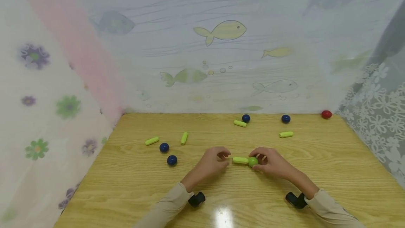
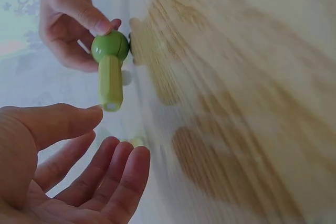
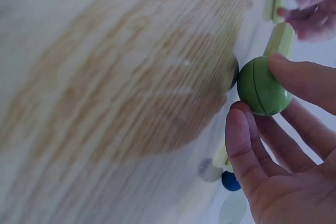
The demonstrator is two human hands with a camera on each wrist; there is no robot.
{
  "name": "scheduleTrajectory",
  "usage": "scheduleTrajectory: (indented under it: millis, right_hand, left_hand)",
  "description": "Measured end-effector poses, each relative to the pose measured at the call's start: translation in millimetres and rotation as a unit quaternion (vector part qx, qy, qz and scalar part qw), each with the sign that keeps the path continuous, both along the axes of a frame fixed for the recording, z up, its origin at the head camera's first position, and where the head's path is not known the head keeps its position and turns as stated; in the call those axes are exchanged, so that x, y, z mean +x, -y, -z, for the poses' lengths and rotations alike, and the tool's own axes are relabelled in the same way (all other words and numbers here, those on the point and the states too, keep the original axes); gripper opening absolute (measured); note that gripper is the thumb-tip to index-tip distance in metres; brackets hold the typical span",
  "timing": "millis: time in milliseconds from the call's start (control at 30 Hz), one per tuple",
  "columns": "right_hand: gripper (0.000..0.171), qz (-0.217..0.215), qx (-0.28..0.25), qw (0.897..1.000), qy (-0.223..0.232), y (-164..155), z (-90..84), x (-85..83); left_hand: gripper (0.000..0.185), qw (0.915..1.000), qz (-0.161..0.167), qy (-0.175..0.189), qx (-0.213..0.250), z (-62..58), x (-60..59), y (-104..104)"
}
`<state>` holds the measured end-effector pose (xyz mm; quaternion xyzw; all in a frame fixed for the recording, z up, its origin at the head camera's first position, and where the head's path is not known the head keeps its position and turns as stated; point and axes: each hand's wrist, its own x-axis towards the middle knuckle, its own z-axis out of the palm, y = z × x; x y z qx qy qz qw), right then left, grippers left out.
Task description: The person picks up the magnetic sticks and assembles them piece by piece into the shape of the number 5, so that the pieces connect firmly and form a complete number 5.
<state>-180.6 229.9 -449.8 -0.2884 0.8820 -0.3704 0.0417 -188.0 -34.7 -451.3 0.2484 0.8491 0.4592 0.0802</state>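
My right hand pinches a glossy green ball between thumb and fingers, just over the wooden table. From the ball a yellow-green faceted rod sticks out to the left, its end against the ball; the two look joined. In the left wrist view the rod's free end is pale in the middle. My left hand is just left of that end, thumb and fingers apart and loosely bent, holding nothing. A seam runs round the ball in the right wrist view.
Left on the table lie two blue balls and two yellow-green rods. Farther back are a blue ball touching or close to a rod, another blue ball, another rod and a red ball. Patterned curtains surround the table.
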Motion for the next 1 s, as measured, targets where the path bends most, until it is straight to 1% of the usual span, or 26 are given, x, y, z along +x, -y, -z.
scheduleTrajectory:
  millis: [33, 200, 300, 433, 567, 700, 767, 867, 1000]
  right_hand:
    - [0.030, 0.000, 0.001, 1.000, 0.000, 0, 0.2, -0.2]
    - [0.031, 0.002, -0.002, 1.000, 0.010, 0, -1.2, 0.2]
    - [0.031, -0.001, -0.004, 1.000, 0.015, 0, -2.9, 0.7]
    - [0.032, -0.007, -0.005, 1.000, 0.011, 1, -3.6, 0.8]
    - [0.031, -0.009, -0.006, 1.000, 0.008, 2, -2.6, 0.9]
    - [0.031, -0.010, -0.010, 1.000, 0.011, 3, -1.3, 1.2]
    - [0.031, -0.010, -0.012, 1.000, 0.011, 3, -1.1, 1.5]
    - [0.031, -0.008, -0.012, 1.000, 0.010, 4, -1.6, 2.2]
    - [0.031, -0.002, -0.008, 1.000, 0.009, 3, -2.4, 2.6]
  left_hand:
    - [0.024, 1.0000, -0.003, 0.001, 0.000, -1.1, 2.0, 5]
    - [0.025, 0.9996, -0.020, -0.019, -0.004, -2.2, 12.3, 34]
    - [0.026, 0.9991, -0.031, -0.029, -0.002, -5.3, 18.6, 51]
    - [0.026, 0.9976, -0.050, -0.047, 0.008, -10.3, 23.7, 75]
    - [0.028, 0.9940, -0.093, -0.058, 0.008, -13.0, 24.2, 99]
    - [0.031, 0.9881, -0.141, -0.060, 0.011, -16.0, 24.6, 122]
    - [0.032, 0.9851, -0.159, -0.063, 0.010, -17.1, 25.4, 133]
    - [0.033, 0.9820, -0.177, -0.065, -0.001, -16.8, 26.0, 147]
    - [0.035, 0.9800, -0.189, -0.061, -0.019, -11.8, 25.0, 159]
